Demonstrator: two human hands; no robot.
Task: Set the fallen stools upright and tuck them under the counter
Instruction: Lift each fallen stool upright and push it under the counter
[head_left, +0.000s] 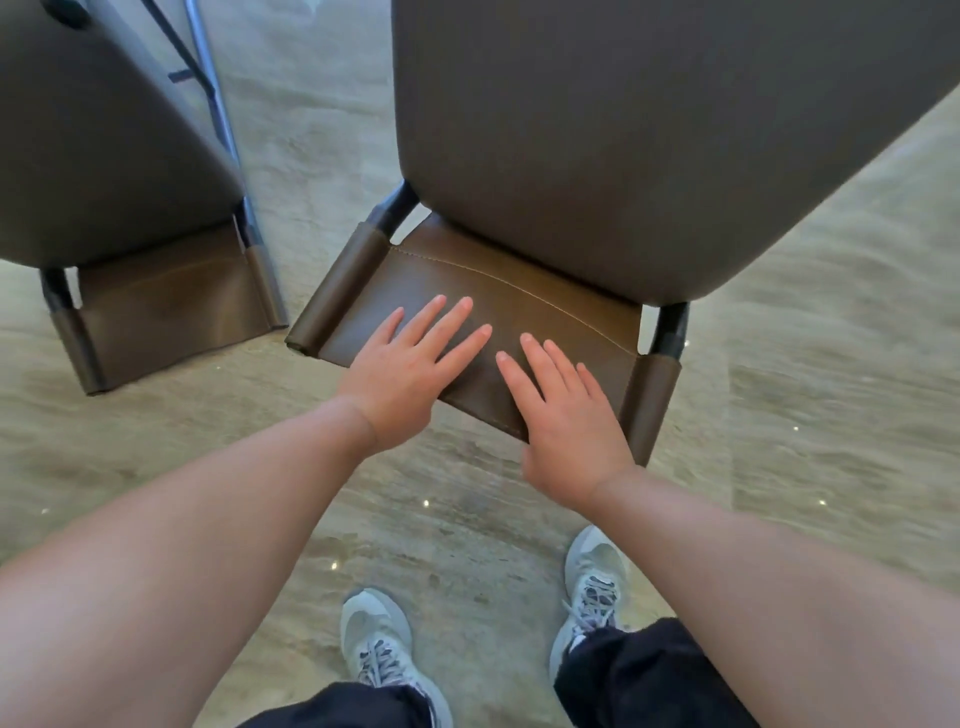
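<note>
Both hands, left hand (402, 371) and right hand (563, 415), apparently rest flat on stool backrest (545, 322).

Single head-worn view, looking steeply down and forward, close over stool backrest (488, 332), floor (831, 415) below

The person has bare forearms (171, 561), dark trousers (649, 680) and light grey lace-up trainers (376, 639) with darker laces.

Both hands, left hand (402, 371) beside right hand (563, 415), rest on the right stool (597, 182); another stool (104, 171) stands left.
</note>
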